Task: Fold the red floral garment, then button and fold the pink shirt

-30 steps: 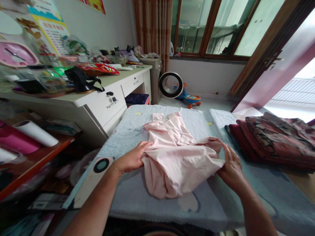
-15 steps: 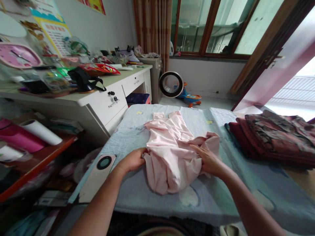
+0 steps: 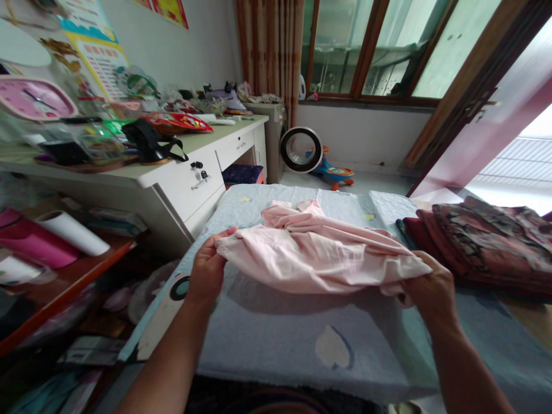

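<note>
A pale pink garment [image 3: 310, 259] is stretched sideways between my two hands, its near edge lifted off the bed-like surface and casting a shadow. My left hand [image 3: 209, 264] pinches its left end. At the other end, my right hand [image 3: 433, 290] grips a bunched corner. The far part of the garment still rests on the blue patterned cloth [image 3: 276, 345]. Whether it is a shirt or trousers I cannot tell. Beside my left forearm lies a flat pale object with a dark round ring [image 3: 179, 287], partly covered by the arm.
Folded dark red and patterned fabrics [image 3: 487, 247] are stacked at the right. A white desk [image 3: 185, 178] crowded with items runs along the left wall. Lower left, a reddish shelf [image 3: 95, 276] holds a pink bottle [image 3: 37, 238]. A blue-orange ride-on toy [image 3: 334, 172] stands beyond.
Both hands have moved apart and risen, pulling the garment wide. Before, it lay bunched on the cloth between them; now its near edge hangs stretched in the air.
</note>
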`<control>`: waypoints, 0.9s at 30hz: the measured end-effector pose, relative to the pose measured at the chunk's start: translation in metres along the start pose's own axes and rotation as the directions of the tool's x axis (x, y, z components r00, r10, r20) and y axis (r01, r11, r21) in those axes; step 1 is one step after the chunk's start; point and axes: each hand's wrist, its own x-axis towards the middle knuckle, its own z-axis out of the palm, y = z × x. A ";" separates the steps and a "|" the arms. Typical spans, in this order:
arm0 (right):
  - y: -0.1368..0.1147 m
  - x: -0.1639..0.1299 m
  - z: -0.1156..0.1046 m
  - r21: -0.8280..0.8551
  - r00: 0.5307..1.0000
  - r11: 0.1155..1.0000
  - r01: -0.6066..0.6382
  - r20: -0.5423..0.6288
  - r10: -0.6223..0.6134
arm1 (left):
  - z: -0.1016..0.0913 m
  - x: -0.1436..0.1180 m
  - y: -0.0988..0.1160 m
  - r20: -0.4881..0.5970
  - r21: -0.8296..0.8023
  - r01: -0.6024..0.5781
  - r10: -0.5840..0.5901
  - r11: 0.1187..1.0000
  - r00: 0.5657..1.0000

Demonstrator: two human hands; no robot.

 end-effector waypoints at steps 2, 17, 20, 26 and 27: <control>0.003 -0.001 -0.009 -0.004 0.996 1.000 -0.007 -0.087 0.006 | -0.002 0.001 0.005 -0.101 -0.013 -0.115 0.113 0.993 0.988; -0.002 0.016 0.026 0.065 0.752 0.908 0.413 0.538 -0.381 | 0.011 0.012 -0.022 0.639 0.686 -0.548 -0.036 0.479 0.769; -0.001 0.021 0.053 -0.006 0.669 0.861 0.509 0.632 -0.392 | 0.025 0.012 -0.034 0.645 0.730 -0.586 -0.068 0.351 0.761; 0.010 0.022 0.108 -0.261 0.563 0.759 0.596 0.810 -0.164 | 0.048 0.013 -0.050 0.604 0.788 -0.533 -0.226 0.308 0.764; 0.010 0.021 0.115 -0.267 0.548 0.753 0.601 0.824 -0.145 | 0.048 0.014 -0.053 0.598 0.793 -0.519 -0.242 0.320 0.764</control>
